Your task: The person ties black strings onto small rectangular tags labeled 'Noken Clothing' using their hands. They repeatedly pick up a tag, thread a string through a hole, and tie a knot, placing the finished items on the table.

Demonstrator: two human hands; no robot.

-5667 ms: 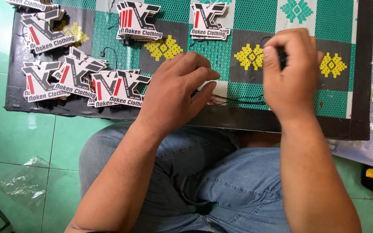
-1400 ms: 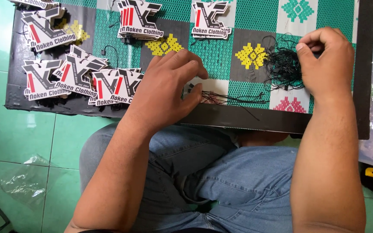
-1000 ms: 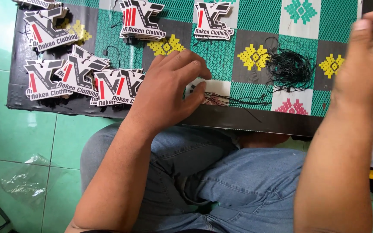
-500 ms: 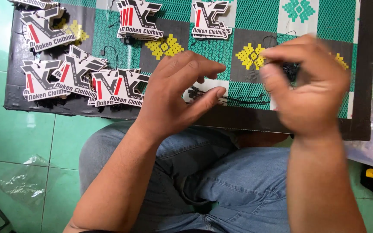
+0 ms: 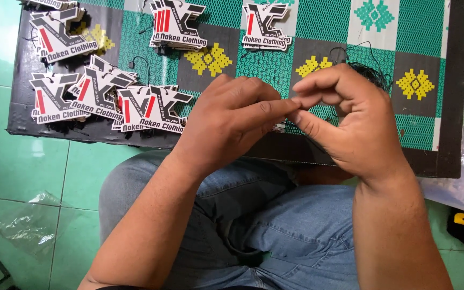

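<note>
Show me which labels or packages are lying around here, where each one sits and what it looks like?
Stack of hang tags: top centre of the mat, angular, white, black and red.
Smaller tag stack: right of it, same colours.
Tag stack: top left corner.
Spread tags: left, near the board's front edge, overlapping.
Clear plastic bag: crumpled on the green floor, lower left.

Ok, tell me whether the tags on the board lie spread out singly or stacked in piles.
Stacked in small piles: the tags show several layered edges under each top one, spread across the patterned board.
</note>
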